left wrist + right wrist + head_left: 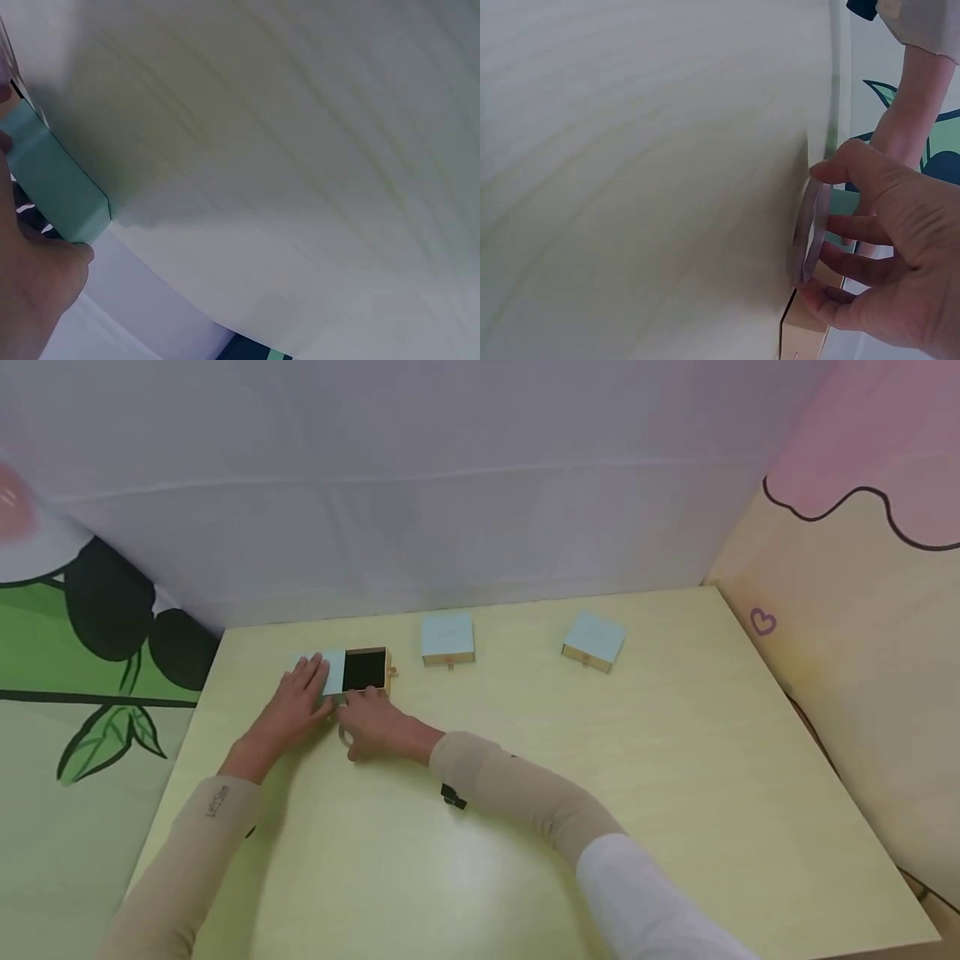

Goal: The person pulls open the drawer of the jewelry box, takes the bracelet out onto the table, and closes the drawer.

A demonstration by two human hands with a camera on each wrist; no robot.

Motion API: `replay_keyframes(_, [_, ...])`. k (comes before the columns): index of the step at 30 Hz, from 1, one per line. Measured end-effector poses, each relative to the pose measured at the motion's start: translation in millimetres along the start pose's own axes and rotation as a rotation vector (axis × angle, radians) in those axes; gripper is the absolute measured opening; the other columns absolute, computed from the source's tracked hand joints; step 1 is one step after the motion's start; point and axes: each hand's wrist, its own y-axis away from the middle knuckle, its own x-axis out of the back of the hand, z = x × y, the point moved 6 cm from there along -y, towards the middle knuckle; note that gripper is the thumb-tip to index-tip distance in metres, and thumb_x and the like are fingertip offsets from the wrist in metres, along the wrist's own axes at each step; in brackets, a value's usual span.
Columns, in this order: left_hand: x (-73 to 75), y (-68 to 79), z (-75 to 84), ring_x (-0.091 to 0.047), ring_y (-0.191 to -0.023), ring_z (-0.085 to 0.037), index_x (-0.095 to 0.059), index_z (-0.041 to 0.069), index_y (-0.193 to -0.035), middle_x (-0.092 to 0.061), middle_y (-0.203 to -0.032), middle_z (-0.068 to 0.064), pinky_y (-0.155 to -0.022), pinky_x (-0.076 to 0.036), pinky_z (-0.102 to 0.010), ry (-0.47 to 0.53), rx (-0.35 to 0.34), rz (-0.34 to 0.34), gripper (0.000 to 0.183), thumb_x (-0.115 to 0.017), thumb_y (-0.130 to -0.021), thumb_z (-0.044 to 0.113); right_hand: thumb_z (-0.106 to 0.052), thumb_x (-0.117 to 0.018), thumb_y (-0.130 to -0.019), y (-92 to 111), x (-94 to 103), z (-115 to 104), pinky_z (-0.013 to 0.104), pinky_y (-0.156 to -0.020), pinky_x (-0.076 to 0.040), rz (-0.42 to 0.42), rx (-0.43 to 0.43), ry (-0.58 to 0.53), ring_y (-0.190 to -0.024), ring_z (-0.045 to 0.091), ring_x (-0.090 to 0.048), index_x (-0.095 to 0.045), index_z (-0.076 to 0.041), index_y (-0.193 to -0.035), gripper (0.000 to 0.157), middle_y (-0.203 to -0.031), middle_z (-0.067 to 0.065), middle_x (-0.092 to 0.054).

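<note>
At the left back of the table, a light-blue drawer box (333, 673) has its black-lined drawer (365, 669) pulled out to the right. My left hand (295, 700) lies over the left end of its sleeve. In the left wrist view, thumb and fingers hold the greenish-blue sleeve (64, 176) from different sides. Just in front of the drawer, my right hand (375, 724) pinches a pale ring-shaped bangle (345, 733). The right wrist view shows this bangle (807, 232) upright between thumb and fingers, beside the box's tan drawer side (804, 330).
Two more light-blue boxes, one at the back middle (447, 637) and one turned at an angle farther right (594, 639), stand closed on the pale yellow table (675, 777). A white cloth backdrop (450, 527) hangs behind the table, with printed panels at both sides.
</note>
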Motion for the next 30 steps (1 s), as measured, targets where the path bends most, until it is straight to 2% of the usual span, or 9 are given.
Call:
replay_keyframes(5, [-0.4,-0.6,0.5,-0.004,-0.153,-0.049,-0.013,-0.008,-0.159,-0.007,-0.167,-0.028,-0.119,-0.010,-0.068,-0.006,-0.003,-0.002,0.068,-0.042,-0.109,0.028,-0.050,-0.076,-0.088,0.4,-1.5,-2.1,0.038,-0.102,-0.045,0.002,-0.005,0.018,-0.121,0.027,-0.049,-0.065,-0.022,-0.126,0.048,-0.138,0.006,-0.053])
replay_keyframes(11, [4.2,-0.3,3.6,-0.006,-0.152,-0.050,-0.015,-0.008,-0.159,-0.009,-0.166,-0.029,-0.119,-0.011,-0.069,0.000,-0.003,0.020,0.068,-0.044,-0.108,0.026,-0.048,-0.075,-0.090,0.6,0.6,-2.5,0.030,-0.099,-0.046,0.001,-0.014,0.018,-0.122,0.022,-0.045,-0.065,-0.020,-0.127,0.047,-0.141,0.005,-0.052])
replay_keyframes(16, [0.5,-2.3,2.0,-0.005,-0.152,-0.050,-0.013,-0.008,-0.159,-0.007,-0.166,-0.029,-0.119,-0.010,-0.069,-0.002,-0.001,0.000,0.068,-0.043,-0.108,0.026,-0.046,-0.072,-0.093,-1.6,-1.9,-2.3,0.027,-0.097,-0.048,-0.031,-0.028,0.022,-0.124,0.021,-0.044,-0.065,-0.020,-0.127,0.044,-0.145,0.005,-0.050])
replay_keyframes(20, [-0.6,-1.4,1.3,-0.004,-0.152,-0.050,-0.013,-0.008,-0.159,-0.007,-0.166,-0.029,-0.119,-0.010,-0.069,-0.001,0.001,-0.001,0.068,-0.042,-0.109,0.027,-0.042,-0.069,-0.095,-2.4,-1.8,-3.0,0.028,-0.101,-0.044,-0.032,-0.007,0.048,-0.122,0.020,-0.046,-0.065,-0.020,-0.126,0.038,-0.142,0.005,-0.052])
replay_keyframes(25, [1.1,-1.3,1.1,-0.005,-0.152,-0.050,-0.013,-0.008,-0.159,-0.008,-0.166,-0.029,-0.119,-0.011,-0.069,-0.010,-0.006,0.016,0.067,-0.042,-0.109,0.027,-0.041,-0.071,-0.094,-2.2,3.1,-4.1,0.027,-0.095,-0.047,-0.036,0.016,0.042,-0.116,0.019,-0.048,-0.067,-0.019,-0.124,0.037,-0.138,0.004,-0.055])
replay_keyframes(30, [1.3,-0.7,0.8,-0.006,-0.152,-0.051,-0.014,-0.009,-0.158,-0.008,-0.166,-0.030,-0.118,-0.011,-0.070,-0.004,-0.022,0.021,0.068,-0.042,-0.109,0.027,-0.040,-0.068,-0.097,-3.4,11.6,-2.6,0.029,-0.103,-0.042,-0.045,0.066,0.009,-0.120,0.014,-0.054,-0.067,-0.019,-0.125,0.035,-0.132,-0.003,-0.062])
